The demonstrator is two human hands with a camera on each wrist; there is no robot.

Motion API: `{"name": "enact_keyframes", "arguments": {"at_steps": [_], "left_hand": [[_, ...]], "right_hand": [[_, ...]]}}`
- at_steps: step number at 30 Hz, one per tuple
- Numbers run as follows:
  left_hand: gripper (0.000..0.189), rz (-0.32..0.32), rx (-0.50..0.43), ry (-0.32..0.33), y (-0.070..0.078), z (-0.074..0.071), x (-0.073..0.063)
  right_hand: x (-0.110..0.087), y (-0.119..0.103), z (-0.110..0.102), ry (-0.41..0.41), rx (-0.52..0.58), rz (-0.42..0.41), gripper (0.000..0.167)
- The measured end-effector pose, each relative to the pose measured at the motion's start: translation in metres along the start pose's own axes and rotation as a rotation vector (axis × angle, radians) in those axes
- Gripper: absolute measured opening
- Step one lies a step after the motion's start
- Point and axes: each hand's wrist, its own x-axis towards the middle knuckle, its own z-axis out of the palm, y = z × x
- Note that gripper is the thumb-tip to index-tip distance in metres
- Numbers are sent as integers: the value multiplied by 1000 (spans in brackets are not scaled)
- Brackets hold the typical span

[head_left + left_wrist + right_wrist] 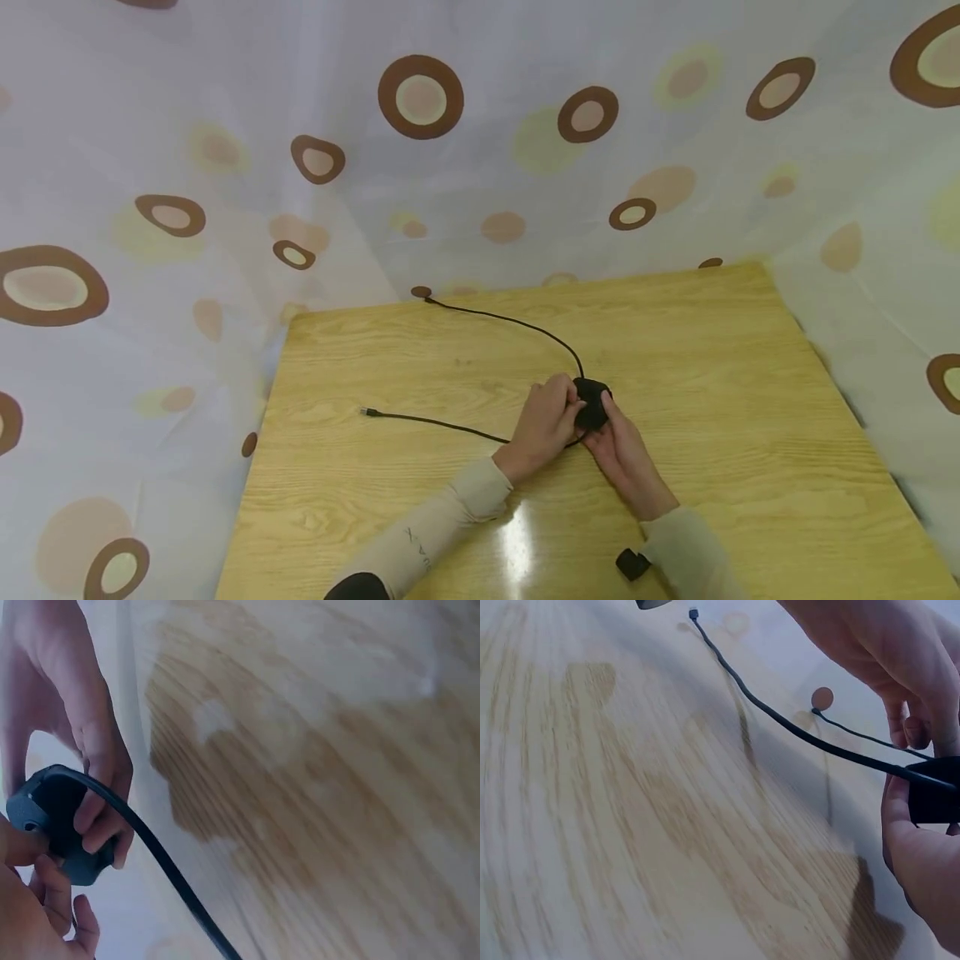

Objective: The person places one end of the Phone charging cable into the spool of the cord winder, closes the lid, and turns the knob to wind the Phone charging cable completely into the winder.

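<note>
A small black case (594, 402) with cut-off corners is held between both hands over the table; a black cable leaves it on two sides. My right hand (626, 462) grips it from the right, thumb on the near side and fingers underneath. The left hand (542, 421) has its fingers curled at the case's left side, thumb and forefinger pinching there. In the left wrist view the case (64, 817) shows a small round hole. One cable end, a metal-tipped plug (369, 412), lies to the left; the other end (429, 299) lies at the table's back edge.
The wooden table (712, 358) backs onto a patterned white cloth (487, 167), which also hangs at both sides. A black box (633, 564) is on the right sleeve by the wrist. Glare falls on the tabletop near the front.
</note>
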Motion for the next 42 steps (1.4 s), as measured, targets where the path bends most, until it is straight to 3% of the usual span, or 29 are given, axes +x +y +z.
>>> {"name": "enact_keyframes", "arguments": {"at_steps": [4,13,20,27,29,30,32,37,40,42], "left_hand": [[20,-124,-95,-33,6,1,0],[19,-522,-372,-97,14,-10,13],[15,-820,-685,-152,10,-16,20],[20,-1030,-1066,-215,2,-19,25],[24,-1064,-1124,-229,0,-18,25],[25,-1054,-1117,-235,0,-17,24],[26,-969,-1040,-241,0,-16,22],[9,-624,-686,-186,2,-13,11],[6,-478,-564,-154,-2,-14,3],[9,-332,-439,-154,-5,-15,-1]], "right_hand": [[-1,3,4,51,-44,-31,31],[1,7,14,208,-213,-113,26],[1,12,20,357,-429,-69,39],[-1,10,22,389,-559,-74,52],[-2,8,21,406,-592,-62,50],[-3,6,21,407,-582,-54,49],[-3,3,19,390,-524,-37,48],[-3,-2,15,264,-279,-15,59],[-3,-3,14,192,-197,-6,72],[-3,-4,13,152,-168,-5,75]]}}
